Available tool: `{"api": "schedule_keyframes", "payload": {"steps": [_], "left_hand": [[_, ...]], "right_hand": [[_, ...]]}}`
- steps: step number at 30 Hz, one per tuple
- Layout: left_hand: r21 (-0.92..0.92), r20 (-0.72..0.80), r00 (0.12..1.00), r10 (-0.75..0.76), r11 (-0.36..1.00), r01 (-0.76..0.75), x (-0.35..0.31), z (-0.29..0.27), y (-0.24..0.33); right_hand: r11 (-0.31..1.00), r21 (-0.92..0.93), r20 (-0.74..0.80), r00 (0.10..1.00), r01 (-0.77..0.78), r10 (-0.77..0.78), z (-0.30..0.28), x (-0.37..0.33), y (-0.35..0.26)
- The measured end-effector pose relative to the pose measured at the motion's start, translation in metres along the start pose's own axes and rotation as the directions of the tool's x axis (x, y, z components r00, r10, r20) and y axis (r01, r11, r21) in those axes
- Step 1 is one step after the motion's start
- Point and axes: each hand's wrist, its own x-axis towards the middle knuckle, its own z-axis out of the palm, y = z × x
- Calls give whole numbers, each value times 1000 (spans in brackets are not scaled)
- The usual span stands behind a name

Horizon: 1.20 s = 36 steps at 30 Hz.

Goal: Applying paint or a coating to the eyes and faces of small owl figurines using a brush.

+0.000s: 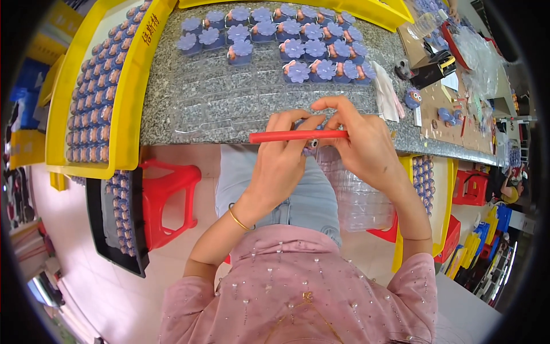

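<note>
My left hand (279, 153) and my right hand (366, 146) meet just off the near edge of the table. Between my fingertips is a small blue figurine with round eyes (311, 147), mostly covered by the fingers. A thin red stick (286, 136) runs sideways over my left fingers, its right end at my right thumb and forefinger. Both hands have curled fingers. In front of them lies a clear plastic compartment tray (215, 109). Its far rows hold several figurines with purple flower-shaped tops (298, 72); the near compartments hold nothing.
Left stands a yellow crate (129, 97) with rows of figurines. A white cloth (387, 94), a tape dispenser (432, 69) and loose figurine parts (450, 116) lie to the right. Below are a red stool (169, 198), a black tray (103, 229) and stacked clear trays (364, 200).
</note>
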Motion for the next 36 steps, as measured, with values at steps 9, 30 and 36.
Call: {"api": "schedule_keyframes", "payload": {"steps": [9, 30, 36], "left_hand": [[-123, -1, 1000, 7, 992, -8, 16, -19, -3], [488, -13, 977, -213, 852, 193, 111, -90, -77], [487, -64, 977, -205, 848, 210, 116, -81, -74]], "right_hand": [[968, -155, -6, 980, -197, 198, -7, 18, 11], [716, -478, -625, 770, -508, 129, -138, 409, 287], [754, -387, -281, 846, -531, 452, -149, 410, 274]]}}
